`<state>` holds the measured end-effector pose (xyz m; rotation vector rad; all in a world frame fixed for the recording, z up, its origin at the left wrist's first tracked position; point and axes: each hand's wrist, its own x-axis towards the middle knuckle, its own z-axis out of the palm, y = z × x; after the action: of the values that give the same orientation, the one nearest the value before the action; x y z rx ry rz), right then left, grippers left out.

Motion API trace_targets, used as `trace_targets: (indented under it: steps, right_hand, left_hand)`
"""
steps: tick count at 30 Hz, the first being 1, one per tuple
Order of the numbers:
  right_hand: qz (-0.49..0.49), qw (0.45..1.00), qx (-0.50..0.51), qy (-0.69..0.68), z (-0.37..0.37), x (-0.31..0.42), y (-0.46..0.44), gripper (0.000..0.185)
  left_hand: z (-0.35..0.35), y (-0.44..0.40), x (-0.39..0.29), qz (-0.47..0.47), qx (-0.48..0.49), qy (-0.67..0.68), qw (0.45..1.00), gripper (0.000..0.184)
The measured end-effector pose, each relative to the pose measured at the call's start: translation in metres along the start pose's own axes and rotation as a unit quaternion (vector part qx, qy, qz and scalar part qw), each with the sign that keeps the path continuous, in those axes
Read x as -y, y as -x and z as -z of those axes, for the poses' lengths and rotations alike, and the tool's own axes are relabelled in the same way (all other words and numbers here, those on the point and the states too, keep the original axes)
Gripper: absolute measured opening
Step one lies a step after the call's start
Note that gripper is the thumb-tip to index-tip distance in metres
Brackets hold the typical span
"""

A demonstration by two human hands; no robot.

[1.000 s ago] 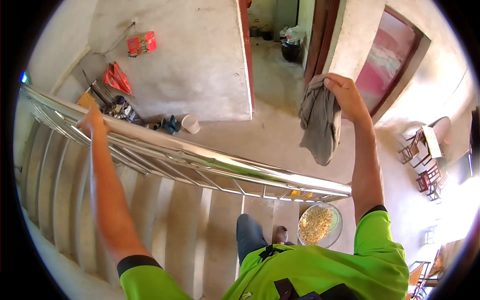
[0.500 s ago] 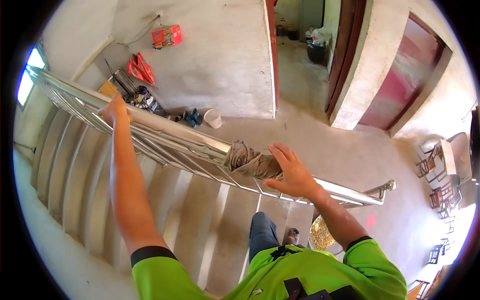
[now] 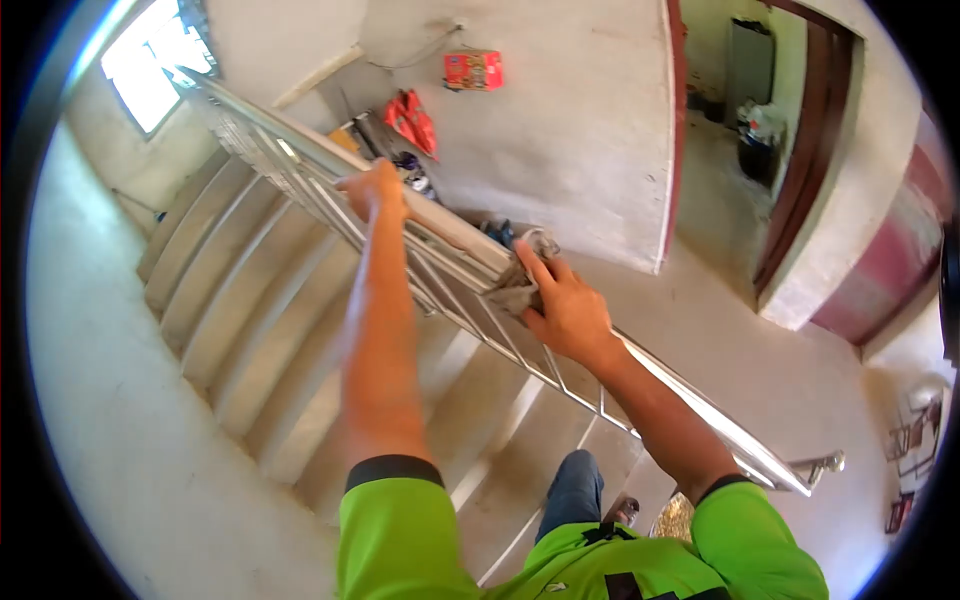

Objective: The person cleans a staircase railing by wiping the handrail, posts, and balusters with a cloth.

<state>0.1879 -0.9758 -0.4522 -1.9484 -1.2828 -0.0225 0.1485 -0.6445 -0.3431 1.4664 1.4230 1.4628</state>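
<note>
A shiny metal handrail (image 3: 455,232) slants across the staircase, with thin bars below it. Up the rail, my left hand (image 3: 375,192) is wrapped over the tube. Lower down, my right hand (image 3: 570,308) presses a crumpled grey-brown cloth (image 3: 514,288) around the rail. Its thumb and fingers straddle the cloth, and part of the fabric is hidden beneath the palm. Both arms reach forward from a green shirt.
Concrete steps (image 3: 290,310) curve upward on the left beside a pale wall (image 3: 200,440). Beyond the rail are a red box (image 3: 473,70) and a red bag (image 3: 411,124) against the wall. A doorway (image 3: 720,200) opens at right. Chairs stand far right.
The view has swung left, so the surroundings sit farther right. My right hand, spread over the cloth before, now closes on it, and the cloth is bunched shorter. My left hand stays on the rail.
</note>
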Motion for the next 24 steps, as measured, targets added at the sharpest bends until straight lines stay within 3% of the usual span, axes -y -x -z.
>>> trace_targets:
  steps: [4,6,8,10,12,15,18,19,20,21,22,24]
  right_hand:
    - [0.069,0.997,-0.031,0.01,0.001,-0.03,0.034,0.083]
    - [0.043,0.998,-0.048,-0.01,0.012,-0.053,0.071,0.083]
    - [-0.045,0.998,-0.028,-0.018,0.033,-0.076,0.122,0.079]
    - [-0.073,0.996,-0.051,-0.014,0.03,-0.135,0.191,0.072]
    - [-0.087,0.992,-0.064,0.065,0.041,-0.162,0.246,0.068]
    - [-0.116,0.977,-0.091,0.156,0.039,-0.151,0.261,0.07]
    - [-0.124,0.982,-0.078,0.121,0.035,-0.14,0.233,0.076]
    - [-0.087,0.98,-0.105,0.143,0.034,-0.129,0.22,0.073]
    - [0.002,0.988,-0.141,0.064,0.028,-0.134,0.205,0.068]
    - [-0.047,0.995,-0.083,0.022,0.023,-0.117,0.181,0.065]
    - [-0.1,0.995,-0.026,-0.014,0.018,-0.1,0.155,0.063]
    - [-0.054,0.996,-0.044,0.063,0.005,-0.055,0.096,0.058]
  left_hand:
    - [0.018,0.03,-0.028,0.046,-0.004,-0.057,0.997,0.091]
    - [0.021,0.036,-0.026,-0.005,-0.018,-0.063,0.998,0.087]
    - [0.022,0.036,-0.026,-0.002,-0.032,-0.056,0.998,0.084]
    - [0.022,0.037,-0.026,-0.001,-0.035,-0.052,0.998,0.082]
    - [0.022,0.039,-0.026,-0.01,-0.024,-0.032,0.999,0.078]
    - [0.019,0.038,-0.025,-0.001,-0.021,-0.04,0.999,0.079]
    - [0.019,0.031,-0.023,-0.016,-0.043,-0.069,0.997,0.083]
    - [0.014,0.031,-0.018,-0.031,-0.054,-0.088,0.994,0.085]
    - [0.019,0.032,-0.021,-0.014,-0.027,-0.099,0.995,0.086]
    - [0.024,0.027,-0.022,0.005,0.013,-0.11,0.994,0.087]
    - [0.021,0.011,-0.005,-0.128,0.055,-0.225,0.964,0.064]
    - [0.008,-0.027,0.035,-0.414,0.024,-0.438,0.798,0.024]
